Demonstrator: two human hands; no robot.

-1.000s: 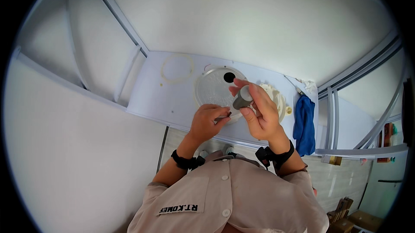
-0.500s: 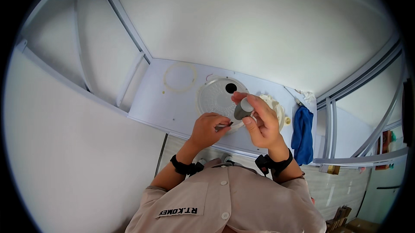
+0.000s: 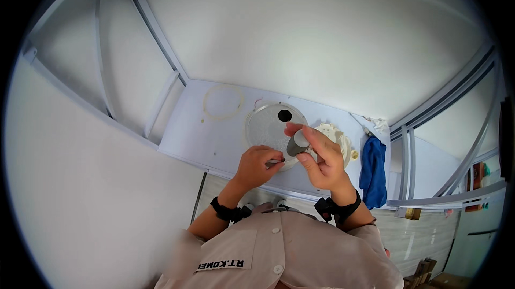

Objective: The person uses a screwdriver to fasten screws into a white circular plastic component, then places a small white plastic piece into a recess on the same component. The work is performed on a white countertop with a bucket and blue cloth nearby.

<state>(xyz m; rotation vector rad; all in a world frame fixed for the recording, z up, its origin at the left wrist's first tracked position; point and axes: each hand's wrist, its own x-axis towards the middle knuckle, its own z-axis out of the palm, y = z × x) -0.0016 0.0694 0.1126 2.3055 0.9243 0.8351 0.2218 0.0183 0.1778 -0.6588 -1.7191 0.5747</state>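
Note:
My right hand [image 3: 326, 165] grips a grey cylinder [image 3: 294, 146] with a paler flat end, thumb on the near side and fingers around the far side. Close by on its left, my left hand [image 3: 256, 167] has its thumb and fingers pinched on a small dark piece, too small to name. Both hands are raised over the near edge of a round silvery disc [image 3: 265, 126] with a pale rim, lying on the table. Near the disc's far edge is a black round spot [image 3: 285, 116]; whether it is a hole or a part I cannot tell.
On the white table [image 3: 185, 141] lie a thin cream ring [image 3: 204, 109] at far left and a cream wavy-edged part [image 3: 345, 141] right of the disc. Further right are a small yellowish round piece [image 3: 354, 154], a slim tool [image 3: 368, 132] and a blue cloth [image 3: 374, 171]. White walls and frame bars enclose the table.
The view has shifted slightly. My right hand and the grey cylinder have come a little nearer and to the left; both hands keep their holds.

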